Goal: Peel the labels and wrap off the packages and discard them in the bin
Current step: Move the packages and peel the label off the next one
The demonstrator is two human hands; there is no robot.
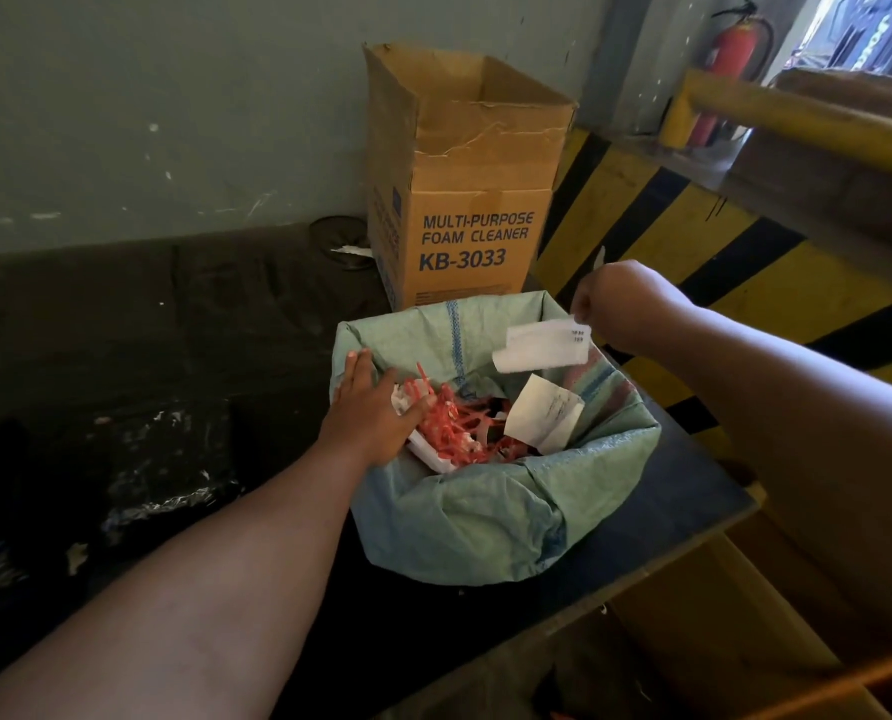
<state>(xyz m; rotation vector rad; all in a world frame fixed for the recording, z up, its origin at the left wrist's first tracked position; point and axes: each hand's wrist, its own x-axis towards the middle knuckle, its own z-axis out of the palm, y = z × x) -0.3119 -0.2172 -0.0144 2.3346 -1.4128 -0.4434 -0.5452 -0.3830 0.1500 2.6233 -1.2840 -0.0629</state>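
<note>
The left hand (368,413) is spread flat, pressing on red plastic strips (454,423) inside the bin lined with a green woven sack (485,511). Right of it a white paper slip (542,415) leans. Above that, the right hand (623,304) pinches a curled white paper label (540,345) over the bin

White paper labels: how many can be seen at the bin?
2. One label hangs from the right hand above the bin; the other is inside. More may lie hidden.

bin liner (485,517): woven plastic, matt | box (464,174): creased cardboard | labels (540,348): paper
</note>
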